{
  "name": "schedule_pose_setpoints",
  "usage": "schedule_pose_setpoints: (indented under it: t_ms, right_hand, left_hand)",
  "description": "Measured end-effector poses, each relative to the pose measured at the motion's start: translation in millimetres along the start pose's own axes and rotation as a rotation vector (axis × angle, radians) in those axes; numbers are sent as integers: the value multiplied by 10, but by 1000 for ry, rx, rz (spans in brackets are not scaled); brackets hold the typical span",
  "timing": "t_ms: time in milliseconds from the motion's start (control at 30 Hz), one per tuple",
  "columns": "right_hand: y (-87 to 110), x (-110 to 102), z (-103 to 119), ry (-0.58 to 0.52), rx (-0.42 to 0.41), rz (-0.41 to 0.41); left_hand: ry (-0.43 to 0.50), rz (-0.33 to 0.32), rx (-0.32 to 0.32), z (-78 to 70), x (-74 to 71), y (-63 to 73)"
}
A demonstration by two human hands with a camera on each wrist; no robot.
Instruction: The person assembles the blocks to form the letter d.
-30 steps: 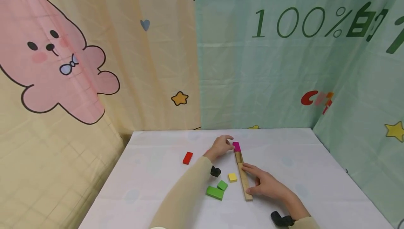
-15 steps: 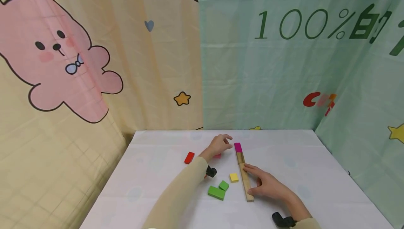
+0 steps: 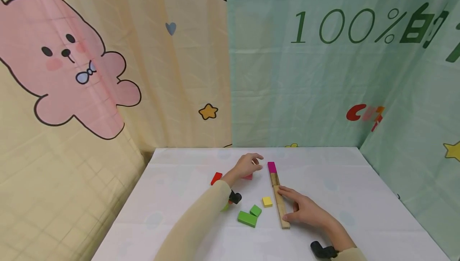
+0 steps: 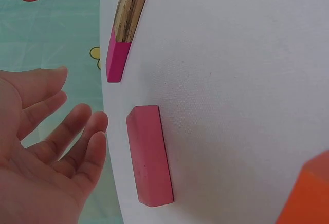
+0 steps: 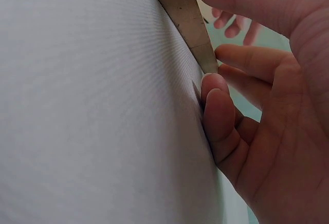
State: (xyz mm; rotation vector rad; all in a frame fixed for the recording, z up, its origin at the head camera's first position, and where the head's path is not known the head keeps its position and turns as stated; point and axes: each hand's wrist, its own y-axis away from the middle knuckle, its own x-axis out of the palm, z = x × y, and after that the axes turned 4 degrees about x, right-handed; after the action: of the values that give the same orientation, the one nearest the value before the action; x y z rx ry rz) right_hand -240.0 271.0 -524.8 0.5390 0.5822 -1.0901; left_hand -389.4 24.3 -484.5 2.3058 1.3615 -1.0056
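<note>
My left hand (image 3: 248, 165) hovers over the far part of the table with its fingers loosely bent and nothing in them. In the left wrist view a pink block (image 4: 149, 154) lies beside that hand, apart from the fingers. A magenta block (image 3: 272, 167) heads a straight row, followed by a short wooden block (image 3: 274, 179) and a long wooden block (image 3: 281, 211). Against the right side of the long block rests my right hand (image 3: 305, 211), thumb near its close end and fingertips near its far end. The right wrist view shows thumb and fingers touching the same side.
On the white table (image 3: 334, 197) lie a red block (image 3: 217, 177), a yellow block (image 3: 267, 202) and two green blocks, one larger (image 3: 247, 219), one smaller (image 3: 255, 210). An orange block (image 4: 308, 198) shows in the left wrist view. Printed cloth curtains (image 3: 287, 93) surround the table.
My left hand has drawn back a little to the left from the magenta block, uncovering part of the pink block. The right hand stays against the long wooden block.
</note>
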Motion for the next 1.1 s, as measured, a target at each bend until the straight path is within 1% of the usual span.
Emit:
schedule_pose_setpoints:
  t_ms: [267,367,500,667,800,900,933,1033,1100]
  right_hand:
    - [-3,0,-6,5,4,-7]
    - [0,-1,-5,8,-1,-10]
    - [4,-2,-1,6,-3,-11]
    - [16,-1,1,0,-11,-13]
    - [22,1,-4,-1,-19,-17]
    - [23,1,-8,2,-21,-16]
    - [22,1,-10,2,-22,-15]
    - [20,-1,-14,1,-24,-13]
    - [20,-1,-17,0,-25,-12]
  left_hand:
    - [-9,1,0,43,-64,133]
    - [-11,-4,0,99,-89,175]
    - [13,-23,-2,206,-119,216]
    - [71,-44,-51,325,-149,258]
    - [98,-60,-79,401,-168,289]
    - [147,-64,-107,458,-182,323]
    - [177,-62,-120,478,-188,335]
    - [283,-37,-160,540,-204,365]
    - [319,-13,-169,580,-215,378]
